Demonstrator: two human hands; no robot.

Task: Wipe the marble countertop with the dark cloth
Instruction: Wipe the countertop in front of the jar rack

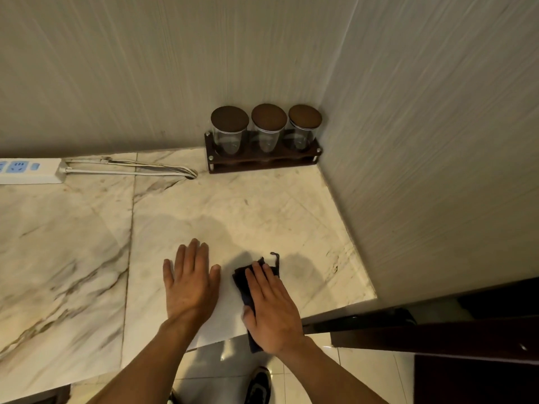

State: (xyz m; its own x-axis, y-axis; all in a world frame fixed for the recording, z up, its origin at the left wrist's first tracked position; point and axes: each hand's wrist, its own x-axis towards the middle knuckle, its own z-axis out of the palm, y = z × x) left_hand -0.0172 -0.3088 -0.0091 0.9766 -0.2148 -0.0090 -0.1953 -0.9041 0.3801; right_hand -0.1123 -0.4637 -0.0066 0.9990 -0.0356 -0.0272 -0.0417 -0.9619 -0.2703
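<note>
The marble countertop [233, 211] is cream with grey-brown veins and fills the middle of the view. A dark folded cloth [242, 282] lies near its front edge, a loose thread curling off its far corner. My right hand [271, 310] presses flat on the cloth, fingers stretched forward, and covers most of it. One end of the cloth hangs past the counter edge under my wrist. My left hand [191, 282] rests flat on the bare marble just to the left of the cloth, fingers spread, holding nothing.
Three empty glass jars with brown lids [267, 129] stand in a dark wooden rack [262, 161] in the back right corner. A white power strip [29, 170] and its cables [131, 167] lie at the back left. Walls close the back and right. A dark wooden door [466, 330] stands at the right.
</note>
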